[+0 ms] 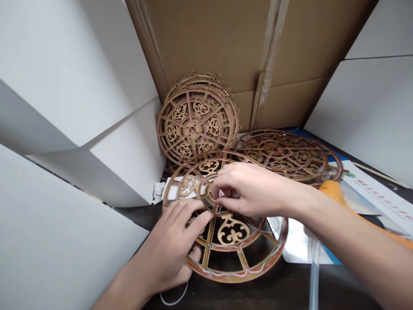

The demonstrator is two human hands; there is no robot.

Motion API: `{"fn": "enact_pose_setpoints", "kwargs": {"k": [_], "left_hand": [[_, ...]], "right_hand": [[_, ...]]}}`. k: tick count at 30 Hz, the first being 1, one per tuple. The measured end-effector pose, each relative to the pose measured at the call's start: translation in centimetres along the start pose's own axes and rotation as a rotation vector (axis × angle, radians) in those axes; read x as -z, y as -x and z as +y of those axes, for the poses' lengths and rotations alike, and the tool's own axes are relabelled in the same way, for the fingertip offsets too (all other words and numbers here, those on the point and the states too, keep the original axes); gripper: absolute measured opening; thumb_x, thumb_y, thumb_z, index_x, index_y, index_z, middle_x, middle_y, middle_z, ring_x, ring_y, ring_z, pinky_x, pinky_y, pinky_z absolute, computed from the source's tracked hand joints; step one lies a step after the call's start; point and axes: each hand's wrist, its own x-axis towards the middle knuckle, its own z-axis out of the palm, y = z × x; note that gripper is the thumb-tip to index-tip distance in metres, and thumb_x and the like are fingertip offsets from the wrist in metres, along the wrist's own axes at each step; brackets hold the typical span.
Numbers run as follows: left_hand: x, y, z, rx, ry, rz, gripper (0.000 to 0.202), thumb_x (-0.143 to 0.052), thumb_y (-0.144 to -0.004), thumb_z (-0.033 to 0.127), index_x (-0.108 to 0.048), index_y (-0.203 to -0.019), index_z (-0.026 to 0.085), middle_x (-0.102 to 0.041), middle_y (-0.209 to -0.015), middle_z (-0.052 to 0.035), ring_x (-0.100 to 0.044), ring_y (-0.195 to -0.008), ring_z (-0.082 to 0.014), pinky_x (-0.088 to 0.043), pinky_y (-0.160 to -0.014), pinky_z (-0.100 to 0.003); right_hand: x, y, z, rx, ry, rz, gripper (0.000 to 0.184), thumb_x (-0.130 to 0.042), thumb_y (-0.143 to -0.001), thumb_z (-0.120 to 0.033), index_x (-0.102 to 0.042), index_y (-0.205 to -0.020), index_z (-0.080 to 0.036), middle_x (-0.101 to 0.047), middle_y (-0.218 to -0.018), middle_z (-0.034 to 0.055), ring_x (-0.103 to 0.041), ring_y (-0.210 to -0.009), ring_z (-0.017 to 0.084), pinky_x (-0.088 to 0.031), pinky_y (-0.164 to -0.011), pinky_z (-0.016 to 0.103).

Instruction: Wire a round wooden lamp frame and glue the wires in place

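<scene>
A round, gold-brown openwork frame (245, 275) with scroll ornaments stands tilted before me. Red and whitish lines, like thin wire or strip, run along its rings. My left hand (180, 237) grips the frame's left side, its fingers over a spoke and its thumb under the rim. At the central hub, my right hand (237, 187) has its fingertips pinched together; what lies between them is hidden. A thin white wire (174, 303) loops down below my left hand.
Several similar round frames (193, 129) lean against a cardboard sheet (206, 38), and more frames (280, 155) lie at right. An orange tool (331, 189), partly behind my right forearm, rests near a printed sheet (380, 193) and a clear rod (314, 275). White boxes (122, 159) flank the dark table.
</scene>
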Motion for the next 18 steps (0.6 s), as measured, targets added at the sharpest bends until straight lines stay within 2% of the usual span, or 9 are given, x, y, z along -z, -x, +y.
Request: {"fn": "enact_pose_setpoints", "kwargs": {"k": [6, 9, 12, 18], "left_hand": [[-0.1, 0.0, 0.1, -0.016, -0.036, 0.006, 0.068, -0.048, -0.067, 0.003, -0.049, -0.134, 0.013, -0.051, -0.127, -0.0171, -0.047, -0.118, -0.0328, -0.05, -0.095, -0.058], [-0.3, 0.2, 0.1, 0.023, -0.009, -0.008, 0.068, -0.05, -0.068, 0.003, -0.049, -0.135, 0.016, -0.051, -0.128, -0.0163, -0.047, -0.12, -0.0327, -0.048, -0.098, -0.058], [-0.3, 0.3, 0.1, 0.058, 0.014, -0.031, 0.069, -0.051, -0.067, 0.003, -0.048, -0.135, 0.018, -0.051, -0.128, -0.0152, -0.048, -0.118, -0.0324, -0.048, -0.097, -0.058], [-0.2, 0.2, 0.0, 0.037, 0.017, -0.035, 0.069, -0.051, -0.067, 0.004, -0.048, -0.135, 0.015, -0.049, -0.128, -0.0157, -0.046, -0.118, -0.0324, -0.048, -0.098, -0.059]], "right_hand": [[-0.3, -0.2, 0.2, 0.022, -0.005, -0.009, 0.005, -0.067, -0.083, -0.016, -0.069, -0.079, -0.02, -0.067, -0.077, 0.0011, -0.06, -0.075, 0.017, -0.04, -0.069, 0.031], [-0.6, -0.3, 0.3, 0.023, -0.026, -0.008, 0.005, -0.068, -0.083, -0.017, -0.069, -0.079, -0.021, -0.068, -0.078, 0.0006, -0.06, -0.076, 0.017, -0.04, -0.071, 0.031], [-0.7, -0.4, 0.2, -0.021, -0.06, -0.023, 0.006, -0.068, -0.081, -0.015, -0.07, -0.079, -0.021, -0.069, -0.08, 0.0009, -0.061, -0.079, 0.017, -0.041, -0.072, 0.031], [-0.9, -0.8, 0.3, -0.075, -0.063, -0.018, 0.009, -0.066, -0.078, -0.013, -0.069, -0.076, -0.021, -0.069, -0.075, 0.0006, -0.061, -0.075, 0.017, -0.041, -0.07, 0.031]]}}
